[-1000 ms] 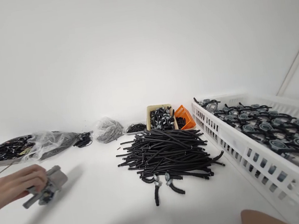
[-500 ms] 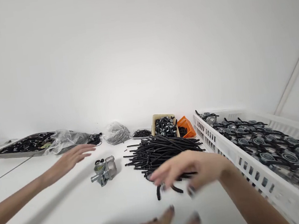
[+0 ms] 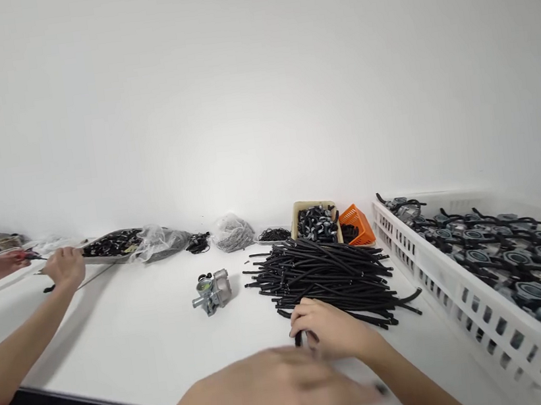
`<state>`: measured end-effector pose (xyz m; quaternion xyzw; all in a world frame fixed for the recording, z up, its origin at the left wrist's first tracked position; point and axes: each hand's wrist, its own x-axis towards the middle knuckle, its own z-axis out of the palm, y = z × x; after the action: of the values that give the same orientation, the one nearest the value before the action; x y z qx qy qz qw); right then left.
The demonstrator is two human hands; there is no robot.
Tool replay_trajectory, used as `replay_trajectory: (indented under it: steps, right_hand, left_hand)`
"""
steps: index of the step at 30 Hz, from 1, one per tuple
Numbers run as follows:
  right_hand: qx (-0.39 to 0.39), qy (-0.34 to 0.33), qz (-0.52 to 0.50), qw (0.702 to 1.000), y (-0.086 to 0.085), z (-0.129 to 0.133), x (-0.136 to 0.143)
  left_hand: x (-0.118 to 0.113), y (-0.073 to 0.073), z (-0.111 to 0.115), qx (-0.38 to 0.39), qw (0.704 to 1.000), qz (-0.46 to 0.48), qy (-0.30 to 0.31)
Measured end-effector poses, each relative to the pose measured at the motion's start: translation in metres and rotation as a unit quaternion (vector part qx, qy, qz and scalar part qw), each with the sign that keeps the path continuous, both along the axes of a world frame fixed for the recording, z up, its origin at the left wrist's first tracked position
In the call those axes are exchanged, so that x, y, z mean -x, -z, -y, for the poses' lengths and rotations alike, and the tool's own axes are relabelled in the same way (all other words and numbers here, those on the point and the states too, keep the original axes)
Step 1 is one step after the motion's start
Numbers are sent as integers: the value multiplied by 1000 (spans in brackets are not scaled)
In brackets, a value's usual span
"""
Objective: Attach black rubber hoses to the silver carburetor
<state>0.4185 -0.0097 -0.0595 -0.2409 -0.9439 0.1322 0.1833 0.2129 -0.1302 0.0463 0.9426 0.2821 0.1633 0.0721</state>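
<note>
Since the frame half a second ago, the right hand (image 3: 330, 329) has come down beside the heap of hoses, while a co-worker's hand (image 3: 63, 266) has drawn well away from the carburetor (image 3: 212, 292), which stays on the table (image 3: 134, 340); the left hand (image 3: 276, 394) now reaches across in front of the right.

From the head camera, the right hand's fingers are curled close together over a short hose (image 3: 298, 339), matt black and rubbery, on the near side of the heap; whether they grip it I cannot tell; its visible end points toward the wearer, the long axis hidden by the fingers; the left hand is blurred, its fingers stretched rightward, and I cannot tell if it holds anything.

Dull grey cast metal makes up the carburetor, its round mouth facing up, its spout pointing left; behind the hands spread the long hoses (image 3: 330, 274), slim, black, lying mostly crosswise; beyond stand a cream box (image 3: 295, 222) and a tilted orange basket (image 3: 366, 230); a slotted white plastic crate (image 3: 478, 288) runs along the right.
</note>
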Motion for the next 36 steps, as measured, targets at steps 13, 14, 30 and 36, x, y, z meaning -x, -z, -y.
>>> replay_trajectory:
  steps: [13, 14, 30, 36]
  right_hand:
    - [10, 63, -64, 996, -6, 2, -2]
    - [19, 74, -77, 994, -7, 2, -3]
    - [-5, 115, -161, 980, -6, -11, -12]
    - [-9, 125, -201, 971, -1, -18, -18]
  left_hand:
    - [178, 126, -93, 52, 862, 177, -472]
    - [181, 129, -98, 40, 872, 150, -465]
    - [134, 86, -71, -276, 914, -111, -277]
    - [36, 69, -60, -286, 949, -82, -102]
